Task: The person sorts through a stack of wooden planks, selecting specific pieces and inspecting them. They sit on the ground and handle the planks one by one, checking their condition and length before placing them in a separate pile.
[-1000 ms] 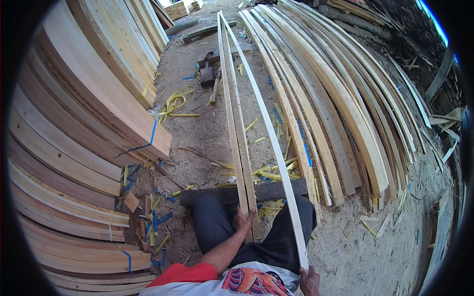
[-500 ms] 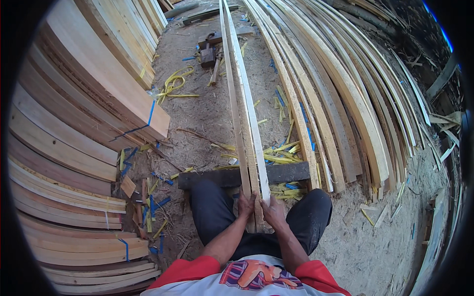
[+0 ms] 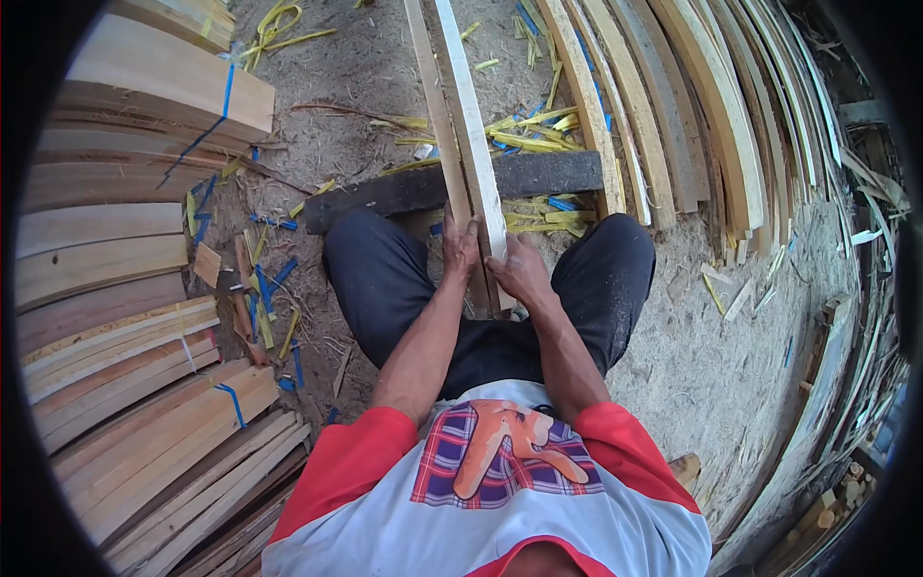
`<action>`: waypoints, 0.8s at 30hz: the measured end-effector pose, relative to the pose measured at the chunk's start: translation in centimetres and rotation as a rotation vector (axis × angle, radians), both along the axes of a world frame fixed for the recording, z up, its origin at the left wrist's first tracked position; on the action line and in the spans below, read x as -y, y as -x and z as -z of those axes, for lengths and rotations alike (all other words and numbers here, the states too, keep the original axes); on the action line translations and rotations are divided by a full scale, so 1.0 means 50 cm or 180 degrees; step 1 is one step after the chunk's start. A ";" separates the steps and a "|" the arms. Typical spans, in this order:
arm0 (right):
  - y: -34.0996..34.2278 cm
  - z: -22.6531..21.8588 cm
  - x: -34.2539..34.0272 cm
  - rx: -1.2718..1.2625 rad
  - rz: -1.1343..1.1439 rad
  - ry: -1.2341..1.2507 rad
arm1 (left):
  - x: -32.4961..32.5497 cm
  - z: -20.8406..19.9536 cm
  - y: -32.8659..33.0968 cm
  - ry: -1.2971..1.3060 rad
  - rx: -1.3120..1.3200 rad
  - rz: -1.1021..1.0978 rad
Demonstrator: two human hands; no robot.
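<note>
Between my knees a few long, narrow wooden strips (image 3: 443, 120) lie side by side, pointing away from me. One of them is a paler strip (image 3: 469, 115) on the right. My left hand (image 3: 461, 248) is closed around the left edge of the strips near their near end, thumb on top. Opposite it, my right hand (image 3: 524, 269) grips the right edge, slightly closer to me. The strips pass over a dark wooden beam (image 3: 375, 195) lying crosswise on the ground just beyond my hands. Their far ends are out of view.
Stacked boards (image 3: 183, 77), some tied with blue strap, line the left side. Long strips (image 3: 663, 115) lie in a row at the right. Yellow strap scraps (image 3: 529, 141) and blue strap scraps (image 3: 281, 276) litter the sandy ground. Round-ended wood pieces (image 3: 827, 519) show at the lower right.
The view has tilted down toward my body, so the hands, strips and beam appear higher. Both hands still hold the strips, and my left thumb now lies across the top.
</note>
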State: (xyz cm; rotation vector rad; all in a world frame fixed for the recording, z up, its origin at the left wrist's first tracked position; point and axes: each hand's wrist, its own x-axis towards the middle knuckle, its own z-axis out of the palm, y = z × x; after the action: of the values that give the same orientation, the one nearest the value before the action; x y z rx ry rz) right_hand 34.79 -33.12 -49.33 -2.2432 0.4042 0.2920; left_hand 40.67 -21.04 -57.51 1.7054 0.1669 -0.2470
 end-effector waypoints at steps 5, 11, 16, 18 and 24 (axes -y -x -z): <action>0.010 0.024 -0.001 0.0140 -0.0101 -0.0036 | 0.002 0.015 -0.002 -0.0340 0.0154 -0.0047; 0.042 0.031 -0.017 0.0249 0.0025 -0.0170 | 0.010 -0.005 0.001 -0.0354 0.0312 -0.0119; 0.050 0.026 -0.023 0.0100 -0.0009 -0.0080 | 0.005 -0.006 0.002 -0.0212 0.0244 -0.0012; 0.053 0.041 -0.022 0.0138 -0.0023 -0.0098 | 0.004 -0.004 0.000 -0.0001 0.0132 -0.0075; 0.059 0.052 -0.028 0.0104 0.0061 -0.0219 | 0.007 -0.023 -0.003 0.0663 0.0175 0.0071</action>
State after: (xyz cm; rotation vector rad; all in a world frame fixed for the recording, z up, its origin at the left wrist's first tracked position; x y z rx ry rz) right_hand 31.84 -31.73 -51.90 -2.1729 0.3924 0.2554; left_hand 40.84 -21.37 -56.35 1.5061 0.0785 -0.2259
